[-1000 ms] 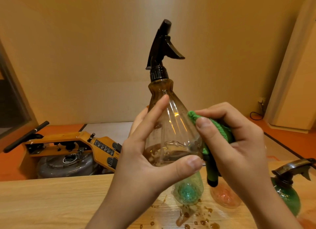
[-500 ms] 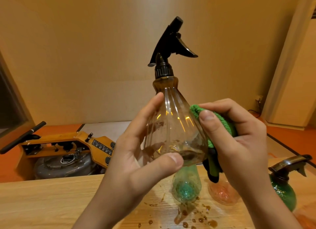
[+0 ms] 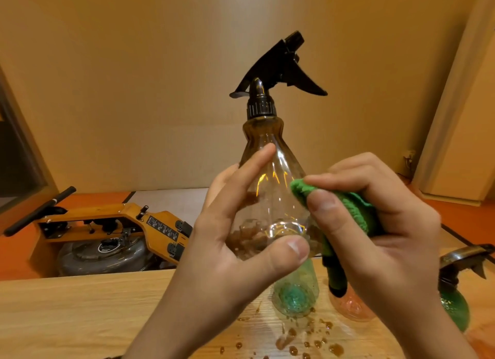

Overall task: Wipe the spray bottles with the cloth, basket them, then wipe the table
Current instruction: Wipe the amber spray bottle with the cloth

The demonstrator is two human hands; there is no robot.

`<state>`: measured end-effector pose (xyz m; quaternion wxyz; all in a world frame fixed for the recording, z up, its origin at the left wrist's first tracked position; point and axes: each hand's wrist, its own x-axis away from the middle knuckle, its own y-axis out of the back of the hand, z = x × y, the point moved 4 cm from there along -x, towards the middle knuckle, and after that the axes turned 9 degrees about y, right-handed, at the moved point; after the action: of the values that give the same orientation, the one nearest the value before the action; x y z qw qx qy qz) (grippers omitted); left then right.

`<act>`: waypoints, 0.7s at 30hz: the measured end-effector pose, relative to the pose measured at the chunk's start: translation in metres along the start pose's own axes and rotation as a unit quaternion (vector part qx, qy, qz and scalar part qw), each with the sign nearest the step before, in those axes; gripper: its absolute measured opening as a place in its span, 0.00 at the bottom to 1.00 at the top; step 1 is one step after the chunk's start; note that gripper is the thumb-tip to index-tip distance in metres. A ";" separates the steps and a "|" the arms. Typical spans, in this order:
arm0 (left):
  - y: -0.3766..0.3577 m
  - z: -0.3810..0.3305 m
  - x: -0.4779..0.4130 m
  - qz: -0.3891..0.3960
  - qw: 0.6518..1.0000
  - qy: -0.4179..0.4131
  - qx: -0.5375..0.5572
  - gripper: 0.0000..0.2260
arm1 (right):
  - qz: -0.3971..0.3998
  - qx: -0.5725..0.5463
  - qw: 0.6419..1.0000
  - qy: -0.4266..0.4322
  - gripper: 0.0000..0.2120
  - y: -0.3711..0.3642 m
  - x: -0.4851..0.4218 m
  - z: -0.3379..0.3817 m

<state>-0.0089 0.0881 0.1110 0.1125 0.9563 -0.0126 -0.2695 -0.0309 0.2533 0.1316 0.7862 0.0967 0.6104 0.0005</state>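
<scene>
The brown see-through bottle (image 3: 270,198) is held up in the air over the table (image 3: 80,313). It is kept straight up, with its black sprayer (image 3: 278,69) on top and its fat end down. It is gripped low by the left hand (image 3: 235,257): the thumb is pressed on the front, one finger is laid up the front, and the rest are wrapped round the back. The green cloth (image 3: 345,206) is pinched in the curled fingers of the right hand (image 3: 375,238) and is pushed against the bottle's right side. So the bottle is just left of the cloth fingers, touching, and a rub up and down its long side is likely needed next. The wooden table is dotted with brown drops (image 3: 308,342). A teal bottle (image 3: 294,297), a pink bottle (image 3: 351,309) and a dark green bottle (image 3: 455,313) are waiting there. No basket is seen. A yellow machine (image 3: 112,224) is parked on the orange floor by a tan wall.
</scene>
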 end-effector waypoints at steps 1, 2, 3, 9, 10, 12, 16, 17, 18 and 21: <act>0.000 0.001 0.000 0.000 1.000 0.000 -0.009 0.35 | -0.007 -0.002 1.000 -0.022 0.03 0.000 0.000 -0.005; -0.001 0.002 0.000 0.001 1.000 0.002 -0.012 0.35 | -0.019 -0.006 0.999 -0.049 0.02 0.000 0.001 -0.011; -0.002 0.002 0.000 0.002 1.000 0.004 -0.013 0.35 | -0.030 -0.011 0.997 -0.075 0.02 0.000 0.002 -0.016; -0.001 0.004 0.000 -0.001 1.000 0.004 -0.018 0.35 | 0.020 0.006 1.000 0.002 0.03 -0.001 -0.001 -0.004; -0.001 0.003 0.000 -0.001 1.000 0.003 -0.019 0.35 | 0.015 0.007 1.000 -0.008 0.02 -0.001 0.000 -0.007; -0.003 0.004 0.000 0.000 1.000 0.002 -0.024 0.35 | -0.010 0.006 0.999 -0.048 0.02 -0.001 0.002 -0.016; -0.004 0.007 -0.002 -0.005 1.000 0.009 -0.019 0.35 | 0.002 0.007 1.000 -0.021 0.02 -0.002 0.001 -0.009; -0.003 0.007 -0.002 -0.005 1.000 0.008 -0.014 0.35 | 0.010 0.008 1.000 -0.003 0.03 -0.003 0.001 -0.004; -0.002 0.006 -0.001 -0.006 1.000 0.004 -0.011 0.35 | 0.010 0.003 1.000 0.000 0.03 -0.003 0.000 -0.002; -0.002 0.002 0.001 -0.005 1.000 -0.004 -0.008 0.35 | -0.035 -0.019 0.997 -0.060 0.02 -0.002 0.002 -0.012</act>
<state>-0.0092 0.0898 0.1084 0.1183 0.9545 -0.0058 -0.2738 -0.0421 0.2534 0.1263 0.8224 0.0597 0.5653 -0.0211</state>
